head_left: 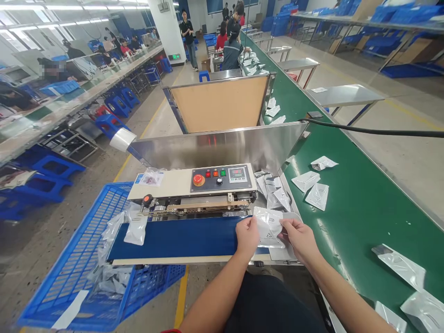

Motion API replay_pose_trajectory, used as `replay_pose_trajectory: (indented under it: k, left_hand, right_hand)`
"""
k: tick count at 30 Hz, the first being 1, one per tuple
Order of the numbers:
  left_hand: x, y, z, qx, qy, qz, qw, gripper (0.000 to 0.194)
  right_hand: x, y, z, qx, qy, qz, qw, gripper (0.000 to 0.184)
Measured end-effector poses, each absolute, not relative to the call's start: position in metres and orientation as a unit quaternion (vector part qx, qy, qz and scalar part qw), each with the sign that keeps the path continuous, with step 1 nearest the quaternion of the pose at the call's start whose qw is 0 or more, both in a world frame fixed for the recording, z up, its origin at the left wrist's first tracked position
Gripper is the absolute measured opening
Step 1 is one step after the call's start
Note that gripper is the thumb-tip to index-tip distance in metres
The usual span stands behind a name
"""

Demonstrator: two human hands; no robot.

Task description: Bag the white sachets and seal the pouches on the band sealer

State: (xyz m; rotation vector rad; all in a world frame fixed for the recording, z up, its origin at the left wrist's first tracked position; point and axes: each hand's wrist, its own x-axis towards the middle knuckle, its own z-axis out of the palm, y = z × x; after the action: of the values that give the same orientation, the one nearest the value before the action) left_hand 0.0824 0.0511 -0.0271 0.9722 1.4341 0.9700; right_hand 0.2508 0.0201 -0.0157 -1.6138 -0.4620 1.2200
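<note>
A silvery-white pouch [268, 226] is stretched between my two hands, over the right end of a blue belt. My left hand [247, 237] pinches its left edge, and my right hand [301, 238] grips its right side. Behind the belt stands a band sealing machine [166, 182] with a red button and lit displays. Another pouch [136, 229] lies at the left end of the blue belt [201, 237]. Just beyond my hands, several pouches [274, 192] are heaped beside the machine.
A blue plastic basket [45, 289] under the belt's left end holds several pouches. To the right runs a green conveyor [347, 222] with scattered pouches. A steel panel [215, 148] rises behind the machine, and a black cable [374, 130] crosses the conveyor. People work farther back.
</note>
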Motion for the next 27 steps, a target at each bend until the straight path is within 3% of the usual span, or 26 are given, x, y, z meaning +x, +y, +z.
replay_pose_trajectory:
  k: [11,16,22,25,27]
  left_hand:
    - [0.044,0.065,-0.038,0.312,0.655,0.449,0.521,0.06]
    - [0.003,0.069,-0.04,0.298,0.652,0.477,0.508,0.059]
    - [-0.05,0.062,-0.03,0.282,0.714,0.516,0.379,0.047]
    - [-0.064,0.049,-0.014,0.361,0.708,0.561,0.23,0.046]
    - [-0.061,0.042,-0.004,0.395,0.679,0.587,0.198,0.044]
  right_hand:
    - [0.208,0.068,-0.021,-0.655,-0.202,0.567,0.456,0.032]
    - [0.185,0.058,-0.025,-0.628,-0.255,0.595,0.432,0.039]
    - [0.218,-0.035,-0.03,-0.638,-0.278,0.572,0.434,0.049]
    - [0.261,-0.123,-0.054,-0.722,-0.244,0.477,0.437,0.054]
    - [0.296,-0.198,-0.076,-0.809,-0.193,0.388,0.396,0.051]
